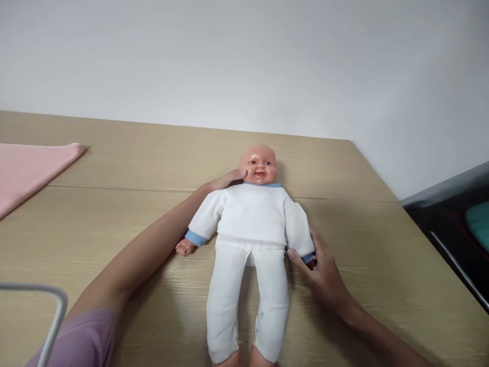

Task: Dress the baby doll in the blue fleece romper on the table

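Observation:
A baby doll in a white top with blue trim and white trousers lies on its back on the wooden table, its head toward the wall. My left hand holds the doll at the neck, the thumb against its cheek and the other fingers mostly hidden behind the neck and shoulder. Around the lower end of the sleeve on the right of the picture curls my right hand. Its thumb is on the inner side by the hip, its fingers on the outer side; the doll's small hand there is mostly covered.
A pink cloth lies flat at the table's left. A pale bent rod crosses the lower left corner. The table meets a plain wall at the back. Beyond its right edge stands a dark object with a teal patch.

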A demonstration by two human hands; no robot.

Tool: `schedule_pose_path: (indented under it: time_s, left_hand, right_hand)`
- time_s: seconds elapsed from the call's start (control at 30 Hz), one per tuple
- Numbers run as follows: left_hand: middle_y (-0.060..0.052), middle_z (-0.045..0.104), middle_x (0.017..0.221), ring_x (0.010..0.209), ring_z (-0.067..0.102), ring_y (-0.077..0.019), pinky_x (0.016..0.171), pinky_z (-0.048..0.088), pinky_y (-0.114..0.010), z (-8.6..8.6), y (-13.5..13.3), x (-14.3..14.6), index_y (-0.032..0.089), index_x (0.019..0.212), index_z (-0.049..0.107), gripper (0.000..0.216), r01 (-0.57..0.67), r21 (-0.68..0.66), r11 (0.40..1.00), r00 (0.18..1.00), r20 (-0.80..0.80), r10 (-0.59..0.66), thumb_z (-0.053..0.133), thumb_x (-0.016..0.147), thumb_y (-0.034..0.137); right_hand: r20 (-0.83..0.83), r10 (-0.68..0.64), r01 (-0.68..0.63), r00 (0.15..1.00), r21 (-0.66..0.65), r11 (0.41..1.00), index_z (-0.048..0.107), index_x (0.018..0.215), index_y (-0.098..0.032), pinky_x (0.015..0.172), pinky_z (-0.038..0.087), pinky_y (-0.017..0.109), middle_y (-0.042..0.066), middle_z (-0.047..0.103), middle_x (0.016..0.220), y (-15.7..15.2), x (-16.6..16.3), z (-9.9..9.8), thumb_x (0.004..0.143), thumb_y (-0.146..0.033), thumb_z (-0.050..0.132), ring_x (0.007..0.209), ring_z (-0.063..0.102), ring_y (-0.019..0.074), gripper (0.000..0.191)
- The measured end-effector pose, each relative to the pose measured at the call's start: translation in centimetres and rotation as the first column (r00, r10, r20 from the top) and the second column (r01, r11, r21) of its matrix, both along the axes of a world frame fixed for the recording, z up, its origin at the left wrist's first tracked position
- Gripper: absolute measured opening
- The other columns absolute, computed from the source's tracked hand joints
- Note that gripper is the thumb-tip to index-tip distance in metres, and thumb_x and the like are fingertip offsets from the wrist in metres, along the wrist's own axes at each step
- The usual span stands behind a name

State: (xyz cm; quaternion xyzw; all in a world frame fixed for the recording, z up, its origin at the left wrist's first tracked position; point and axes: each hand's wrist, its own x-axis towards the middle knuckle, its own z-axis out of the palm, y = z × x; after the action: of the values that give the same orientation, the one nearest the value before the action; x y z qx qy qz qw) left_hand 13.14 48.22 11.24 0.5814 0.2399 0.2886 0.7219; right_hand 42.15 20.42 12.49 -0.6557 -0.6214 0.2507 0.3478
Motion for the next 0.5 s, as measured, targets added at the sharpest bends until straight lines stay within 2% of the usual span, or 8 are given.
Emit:
schedule_pose_path:
  time_s: [0.07, 0.13, 0.27, 0.4, 0.5]
  left_hand:
    - [-0.021, 0.076, 0.147, 0.154, 0.056, -0.0520, 0.132, 0.042, -0.066, -0.4, 0.4, -0.3, 0.014, 0.143, 0.074, 0.098, -0.056, 0.092, 0.994, 0.996, -0.062, 0.062, 0.097, 0.068, 0.073]
    - [-0.021, 0.070, 0.156, 0.157, 0.052, -0.0514, 0.133, 0.041, -0.065, -0.7, 0.5, -0.4, 0.016, 0.149, 0.070, 0.106, -0.092, 0.126, 0.988, 0.992, -0.078, 0.102, 0.103, 0.062, 0.067]
    - [-0.020, 0.063, 0.164, 0.161, 0.050, -0.0471, 0.136, 0.037, -0.064, -1.2, 0.6, -0.4, 0.018, 0.153, 0.066, 0.102, -0.074, 0.142, 0.987, 0.994, -0.074, 0.085, 0.101, 0.068, 0.063]
    - [-0.020, 0.058, 0.169, 0.164, 0.045, -0.0479, 0.138, 0.031, -0.068, -1.4, 1.1, -0.5, 0.021, 0.160, 0.057, 0.117, -0.106, 0.202, 0.974, 0.987, -0.101, 0.128, 0.104, 0.061, 0.062]
    - [-0.020, 0.055, 0.171, 0.164, 0.045, -0.0474, 0.137, 0.034, -0.067, -1.0, 1.1, -0.6, 0.021, 0.165, 0.050, 0.117, -0.096, 0.229, 0.969, 0.989, -0.087, 0.119, 0.103, 0.066, 0.057]
  right_hand:
    - [0.004, 0.010, -0.010, 1.000, -0.004, 1.000, 0.059, 0.146, -0.023, 0.085, 0.064, 0.040, 0.013, 0.073, 0.133, 0.0, 0.1, 0.0, 0.101, -0.057, 0.070, 0.111, 0.074, 0.0306, 0.058]
    - [-0.005, 0.019, -0.019, 1.000, -0.013, 1.000, 0.058, 0.147, -0.024, 0.084, 0.064, 0.039, 0.012, 0.073, 0.131, -0.1, 0.2, 0.0, 0.102, -0.057, 0.070, 0.107, 0.074, 0.0296, 0.058]
    - [-0.036, 0.013, -0.014, 0.999, -0.045, 0.999, 0.057, 0.148, -0.025, 0.084, 0.064, 0.039, 0.011, 0.073, 0.133, -0.2, 0.2, -0.1, 0.102, -0.058, 0.071, 0.108, 0.075, 0.0294, 0.059]
    - [-0.023, 0.021, -0.022, 1.000, -0.056, 0.998, 0.058, 0.147, -0.025, 0.091, 0.064, 0.042, 0.011, 0.074, 0.132, -0.1, 0.4, -0.2, 0.102, -0.060, 0.069, 0.110, 0.075, 0.0301, 0.058]
    - [0.004, 0.026, -0.026, 1.000, -0.046, 0.999, 0.060, 0.145, -0.024, 0.095, 0.063, 0.045, 0.012, 0.076, 0.131, -0.1, 0.5, -0.2, 0.102, -0.061, 0.069, 0.111, 0.076, 0.0317, 0.056]
